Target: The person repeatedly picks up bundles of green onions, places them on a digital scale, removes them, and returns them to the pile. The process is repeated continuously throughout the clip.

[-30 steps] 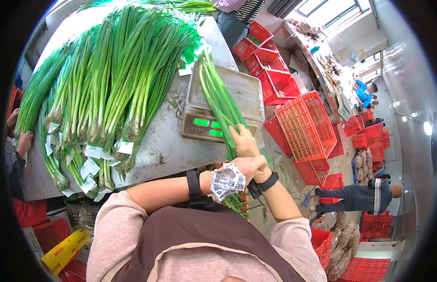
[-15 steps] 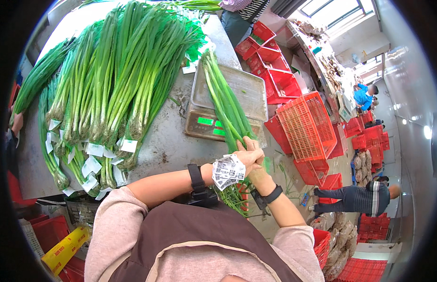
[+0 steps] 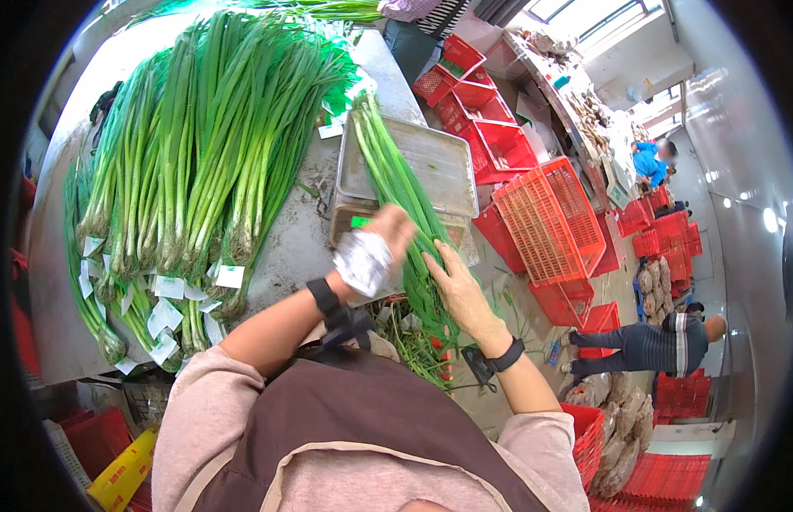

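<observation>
A bundle of green onions (image 3: 402, 175) in green mesh lies slantwise across a flat-pan weighing scale (image 3: 456, 189), root ends away from me and leaves toward me. My right hand (image 3: 460, 290) is closed around the leafy end at the scale's near right corner, thumb and a finger showing on top. Beside the leaves, over the scale's near edge, my left hand (image 3: 390, 232) is smeared by motion, its fingers unclear. White printed labels (image 3: 362, 263) cover the back of that hand and wrist. The scale's green display (image 3: 360, 222) is partly hidden behind it.
A large pile of netted green onions (image 3: 200, 145) with white tags covers the metal table (image 3: 281, 256) at left. Red crates (image 3: 550, 226) stand on the right. Loose green leaves (image 3: 422, 354) lie below the table edge. Co-workers stand at the back and right; one wears a striped top (image 3: 670, 344).
My left hand has left the leaves and swung up and left toward the scale's display. The right hand has shifted slightly and remains at the leafy end. The view has turned a little.
</observation>
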Tool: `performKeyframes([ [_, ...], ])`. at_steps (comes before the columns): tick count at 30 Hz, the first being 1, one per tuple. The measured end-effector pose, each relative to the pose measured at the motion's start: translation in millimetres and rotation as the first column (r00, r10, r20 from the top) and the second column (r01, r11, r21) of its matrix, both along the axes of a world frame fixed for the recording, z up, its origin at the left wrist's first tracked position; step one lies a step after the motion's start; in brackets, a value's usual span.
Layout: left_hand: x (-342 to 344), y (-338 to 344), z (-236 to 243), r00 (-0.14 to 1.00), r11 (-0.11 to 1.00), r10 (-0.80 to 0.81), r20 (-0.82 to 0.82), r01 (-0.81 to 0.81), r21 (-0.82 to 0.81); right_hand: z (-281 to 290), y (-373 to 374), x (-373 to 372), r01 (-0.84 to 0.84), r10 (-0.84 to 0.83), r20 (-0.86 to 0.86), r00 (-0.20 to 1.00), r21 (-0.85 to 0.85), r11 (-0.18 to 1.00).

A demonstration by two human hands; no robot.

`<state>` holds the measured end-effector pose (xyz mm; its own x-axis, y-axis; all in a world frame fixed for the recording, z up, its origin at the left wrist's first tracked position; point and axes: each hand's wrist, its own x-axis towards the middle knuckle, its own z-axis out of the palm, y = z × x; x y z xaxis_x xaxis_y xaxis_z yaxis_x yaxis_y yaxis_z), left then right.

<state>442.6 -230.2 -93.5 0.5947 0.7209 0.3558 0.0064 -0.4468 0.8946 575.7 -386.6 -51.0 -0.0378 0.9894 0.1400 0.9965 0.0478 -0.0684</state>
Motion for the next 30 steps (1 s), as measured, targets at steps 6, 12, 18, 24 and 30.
performKeyframes([
  [6, 44.8, 92.6, -65.4, 0.953, 0.899, -0.016, -0.304, -0.119, -0.422, -8.7, 30.2, -7.5, 0.099, -0.075, -0.231, 0.970, 0.092, 0.991],
  [12, 55.5, 130.3, -53.7, 0.973, 0.885, -0.032, -0.228, -0.078, -0.458, -14.7, 47.4, -10.9, 0.084, -0.075, -0.052, 0.996, 0.205, 0.975],
  [18, 53.1, 129.1, -46.6, 0.994, 0.669, -0.097, 0.058, 0.108, -0.735, -19.9, 54.9, -5.9, 0.102, -0.073, -0.161, 0.984, 0.183, 0.978],
  [24, 59.3, 129.3, -49.9, 0.989, 0.904, -0.021, -0.149, -0.045, -0.426, -24.7, 63.0, 3.6, 0.113, -0.070, -0.214, 0.974, 0.195, 0.974],
  [30, 52.3, 113.7, -47.9, 0.998, 0.996, -0.005, -0.068, -0.001, -0.092, -26.2, 84.7, 7.1, 0.087, -0.036, -0.208, 0.977, 0.241, 0.967],
])
